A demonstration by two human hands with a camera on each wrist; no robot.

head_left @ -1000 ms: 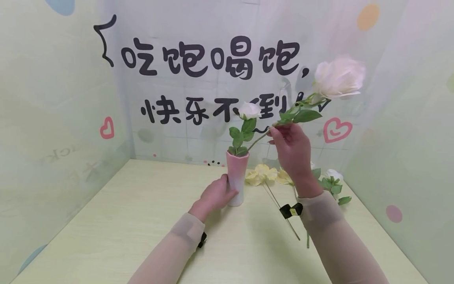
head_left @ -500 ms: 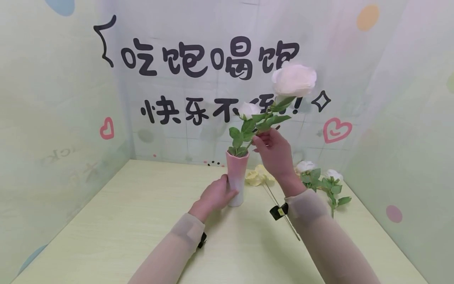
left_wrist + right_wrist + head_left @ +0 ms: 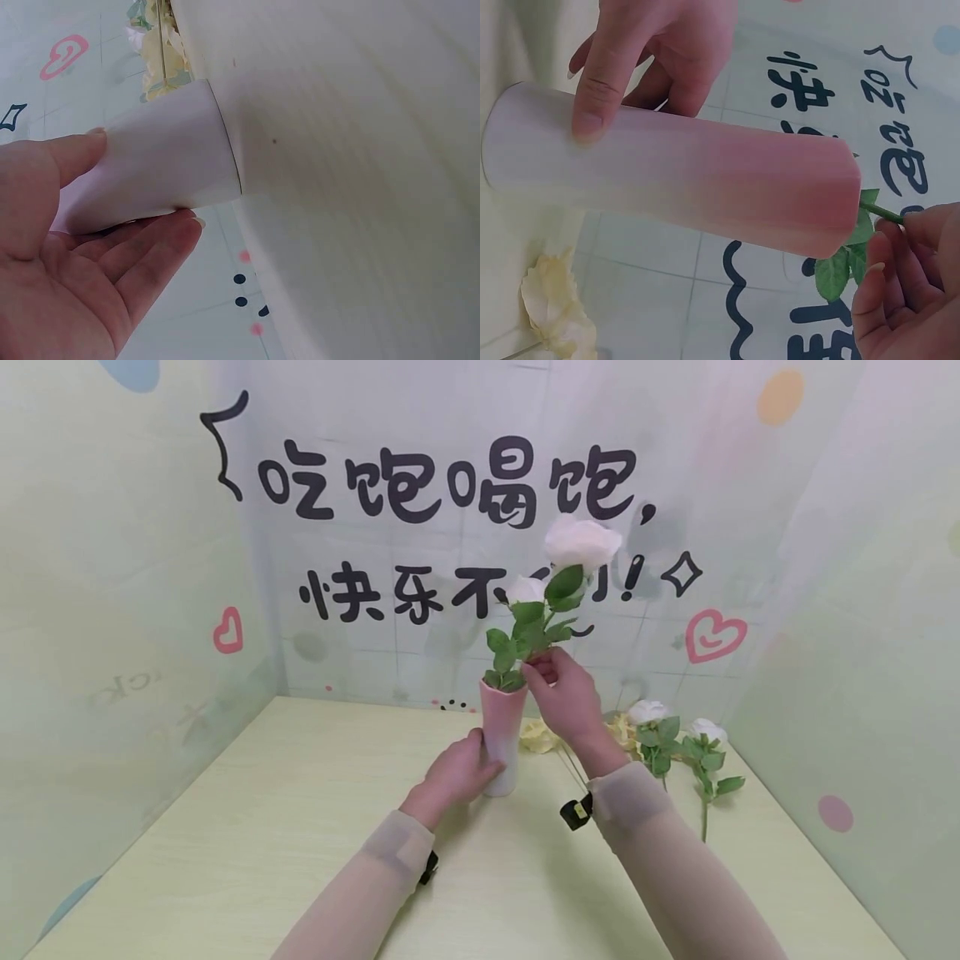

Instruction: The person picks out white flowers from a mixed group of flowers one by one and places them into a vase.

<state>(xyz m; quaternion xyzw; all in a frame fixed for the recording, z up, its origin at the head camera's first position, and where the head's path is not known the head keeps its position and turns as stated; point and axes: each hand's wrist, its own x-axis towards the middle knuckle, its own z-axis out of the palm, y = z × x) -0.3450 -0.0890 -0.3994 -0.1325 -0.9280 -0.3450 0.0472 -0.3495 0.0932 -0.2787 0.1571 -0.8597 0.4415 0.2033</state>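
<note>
A pink-to-white vase stands upright on the table. My left hand grips its lower half, thumb on one side and fingers on the other, as the left wrist view shows on the vase. One white rose with green leaves stands in the vase. Just above the rim, my right hand pinches the green stem of a larger pale pink-white rose. That stem runs into the vase mouth; its lower end is hidden inside.
Yellow flowers on thin stems lie on the table right of the vase, partly behind my right arm. Two white roses, one nearer and one farther right, lie beyond them. A printed curtain wall closes off the back.
My right hand has moved left and down toward the vase rim, and the larger rose has come lower and more upright, its stem deeper in. My left hand stays on the vase.
</note>
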